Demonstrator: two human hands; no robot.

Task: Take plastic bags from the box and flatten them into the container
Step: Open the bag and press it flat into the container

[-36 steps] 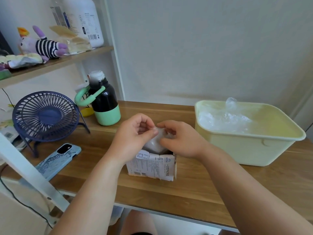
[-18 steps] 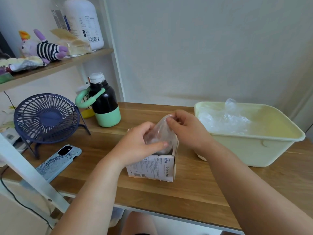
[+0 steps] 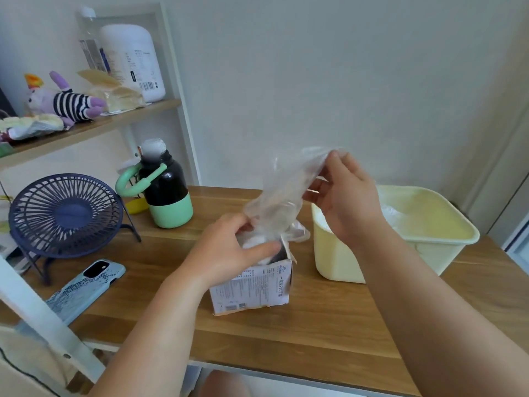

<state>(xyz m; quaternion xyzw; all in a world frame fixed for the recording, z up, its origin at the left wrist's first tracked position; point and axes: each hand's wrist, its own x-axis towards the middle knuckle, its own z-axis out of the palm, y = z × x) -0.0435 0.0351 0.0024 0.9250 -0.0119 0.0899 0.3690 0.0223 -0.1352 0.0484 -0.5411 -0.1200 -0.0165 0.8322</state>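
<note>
Plastic bag (image 3: 282,193), clear and crumpled, is stretched on a slant above the table. Its upper end is up by my right hand (image 3: 343,202) and its lower end is at the mouth of the box (image 3: 252,287), not yet free of it. I pinch that upper end between the thumb and fingertips of my right hand. My left hand (image 3: 229,253) is clasped over the top of the box, with the fingers curled at the far edge and the thumb lying across the opening. It holds the carton down on the wooden table (image 3: 315,333). A second fold of film bulges out of the opening just beside the first.

Step in hand, as I judge it: withdrawal of one bag, nearly complete.

Next move calls for: a steady upward and rightward pull while the box is held down, so that only this bag comes out. The bag then goes across to the pale yellow container (image 3: 337,262), just beside the box on my right. Other bags (image 3: 392,213) already lie there, and this one is pressed flat on top.

Also on the table to my left, well apart from the work: a black and green bottle (image 3: 166,190), a blue fan (image 3: 63,216) and a phone (image 3: 86,285).
</note>
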